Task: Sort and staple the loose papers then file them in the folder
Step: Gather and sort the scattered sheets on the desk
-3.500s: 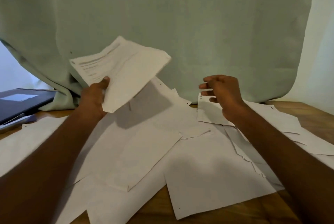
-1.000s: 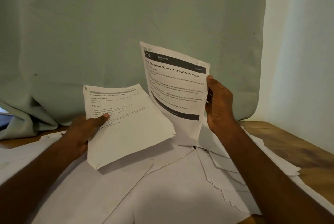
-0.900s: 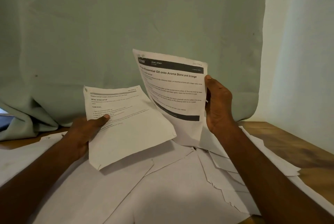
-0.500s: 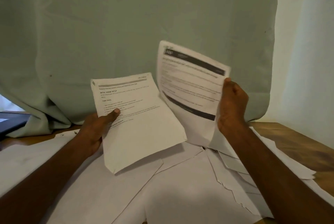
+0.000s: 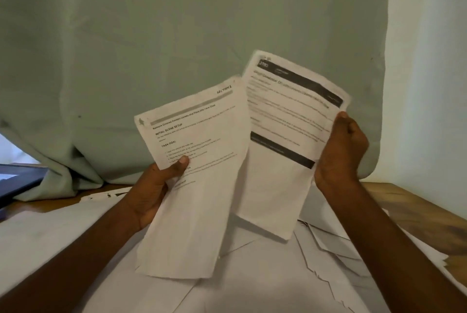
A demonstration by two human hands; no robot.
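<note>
My left hand (image 5: pixel 154 189) grips a printed sheet (image 5: pixel 202 186) headed "INITIAL SCENE SETUP", thumb on its face, held nearly upright above the table. My right hand (image 5: pixel 341 151) pinches the right edge of a second printed sheet with dark bars (image 5: pixel 285 136), raised higher and tilted right. The left sheet's right edge overlaps the left edge of the right sheet. Below both, several loose white papers (image 5: pixel 252 274) lie scattered face down over the wooden table (image 5: pixel 404 209). No stapler shows.
A pale green cloth (image 5: pixel 177 35) hangs behind the table and bunches at the left. A dark folder-like object (image 5: pixel 17 179) lies at the far left edge. A white wall (image 5: pixel 429 85) stands at the right.
Since 3.5 s ago my right hand lifted a sheet off the pile. In the last second both sheets rose, and the left one swung upright against the right one.
</note>
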